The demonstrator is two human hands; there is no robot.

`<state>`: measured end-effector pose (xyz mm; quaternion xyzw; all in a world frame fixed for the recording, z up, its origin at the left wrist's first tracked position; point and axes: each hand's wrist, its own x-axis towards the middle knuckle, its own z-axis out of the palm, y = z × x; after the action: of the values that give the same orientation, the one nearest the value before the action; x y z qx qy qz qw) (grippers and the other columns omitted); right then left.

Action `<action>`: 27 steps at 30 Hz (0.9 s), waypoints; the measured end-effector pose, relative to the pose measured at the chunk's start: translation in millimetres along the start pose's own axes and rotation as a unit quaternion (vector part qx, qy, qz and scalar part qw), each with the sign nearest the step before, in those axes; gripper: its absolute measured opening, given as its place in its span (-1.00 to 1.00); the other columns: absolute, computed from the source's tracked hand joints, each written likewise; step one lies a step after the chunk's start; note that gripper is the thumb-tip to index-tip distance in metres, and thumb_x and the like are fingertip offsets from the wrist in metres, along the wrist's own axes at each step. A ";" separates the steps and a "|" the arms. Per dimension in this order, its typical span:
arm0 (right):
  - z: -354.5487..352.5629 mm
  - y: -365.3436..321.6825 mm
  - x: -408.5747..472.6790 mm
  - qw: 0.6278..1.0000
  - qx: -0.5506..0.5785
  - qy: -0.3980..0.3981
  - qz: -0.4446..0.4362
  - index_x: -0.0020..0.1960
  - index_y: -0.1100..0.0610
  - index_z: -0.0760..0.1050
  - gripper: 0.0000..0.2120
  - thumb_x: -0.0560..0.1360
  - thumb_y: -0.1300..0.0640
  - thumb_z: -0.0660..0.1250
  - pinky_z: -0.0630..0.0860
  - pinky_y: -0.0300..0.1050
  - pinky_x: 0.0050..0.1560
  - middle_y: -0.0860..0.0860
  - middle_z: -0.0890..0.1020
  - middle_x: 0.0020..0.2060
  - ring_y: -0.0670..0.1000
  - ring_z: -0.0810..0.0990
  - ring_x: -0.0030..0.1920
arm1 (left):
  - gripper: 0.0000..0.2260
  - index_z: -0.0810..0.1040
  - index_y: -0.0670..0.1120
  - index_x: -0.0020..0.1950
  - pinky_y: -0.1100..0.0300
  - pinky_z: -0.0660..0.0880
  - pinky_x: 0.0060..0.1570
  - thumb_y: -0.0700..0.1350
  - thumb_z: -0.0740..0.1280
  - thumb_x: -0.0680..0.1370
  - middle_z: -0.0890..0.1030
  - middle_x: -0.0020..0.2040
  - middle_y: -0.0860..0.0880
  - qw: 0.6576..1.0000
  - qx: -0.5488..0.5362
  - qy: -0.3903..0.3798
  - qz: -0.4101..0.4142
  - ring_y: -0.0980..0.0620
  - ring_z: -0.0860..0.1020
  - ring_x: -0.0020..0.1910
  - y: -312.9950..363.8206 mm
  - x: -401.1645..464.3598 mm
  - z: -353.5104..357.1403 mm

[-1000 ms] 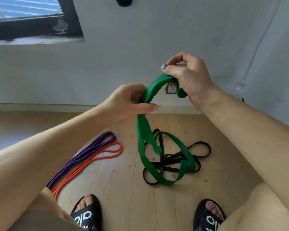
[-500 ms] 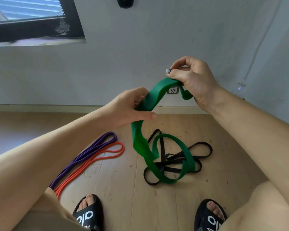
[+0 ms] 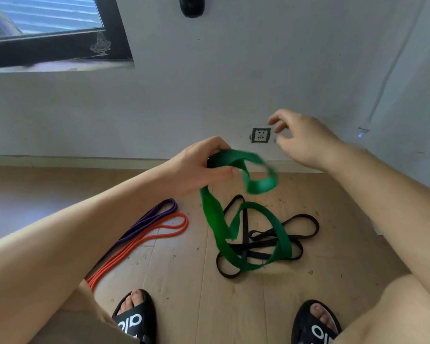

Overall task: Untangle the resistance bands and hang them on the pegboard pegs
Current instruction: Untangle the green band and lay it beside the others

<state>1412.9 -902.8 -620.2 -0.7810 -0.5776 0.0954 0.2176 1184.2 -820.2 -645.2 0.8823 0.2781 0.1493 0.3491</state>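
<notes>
Head view: left hand grips green resistance band, fingers curled round its upper loop; lower part drapes onto the black band tangle on the floor. Right hand open, empty. Best lift green loop clear, slowly. Half a second ago right hand pinched the band; now released.

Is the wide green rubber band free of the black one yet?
No. The wide green rubber band hangs from the left hand, looped through the thin black band.
</notes>
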 end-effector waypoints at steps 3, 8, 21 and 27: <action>12.8 -37.5 -12.4 0.982 0.172 -0.021 -0.070 0.32 0.00 0.51 -0.74 0.70 0.05 0.15 0.45 -0.07 0.24 -0.07 0.65 0.17 -0.04 0.56 0.24 | -0.80 0.51 0.10 0.16 0.24 0.61 -0.06 0.01 0.44 0.57 0.64 0.00 0.12 1.000 -0.001 -0.003 0.013 0.18 0.62 -0.07 9.4 1.2 3.2; 37.7 -56.7 -18.8 0.977 0.181 -0.084 -0.079 0.08 0.03 0.53 -0.65 0.69 -0.16 0.08 0.52 0.13 0.15 0.00 0.67 -0.03 0.04 0.62 0.03 | -0.77 0.55 0.19 -0.01 0.45 0.45 -0.21 -0.07 0.53 0.50 0.67 -0.17 0.23 0.999 -0.038 0.011 0.015 0.33 0.59 -0.22 17.7 -2.4 0.2; 5.2 -73.1 -6.1 0.941 0.302 0.118 -0.099 -0.17 0.09 0.51 -0.79 0.59 0.01 0.38 0.24 -0.26 -0.45 -0.15 0.35 -0.59 -0.15 0.28 -0.54 | -0.76 0.47 -0.03 -0.07 -0.11 0.63 -0.02 -0.19 0.51 0.44 0.56 -0.16 -0.04 0.996 -0.004 -0.061 -0.066 -0.04 0.58 -0.18 -14.3 2.4 18.1; -4.8 -12.2 8.0 0.987 0.105 0.123 0.002 -0.08 0.09 0.51 -0.77 0.60 -0.06 0.35 0.43 -0.17 -0.33 -0.05 0.53 -0.37 -0.12 0.50 -0.39 | -0.72 0.42 0.07 -0.17 0.14 0.41 -0.32 0.00 0.54 0.47 0.45 -0.30 0.07 0.998 0.001 0.048 -0.035 0.10 0.42 -0.38 -10.9 6.0 1.9</action>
<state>1406.9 -893.4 -609.6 -0.7609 -0.5314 0.0596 0.3676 1185.7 -811.1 -653.7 0.8643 0.3248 0.1789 0.3400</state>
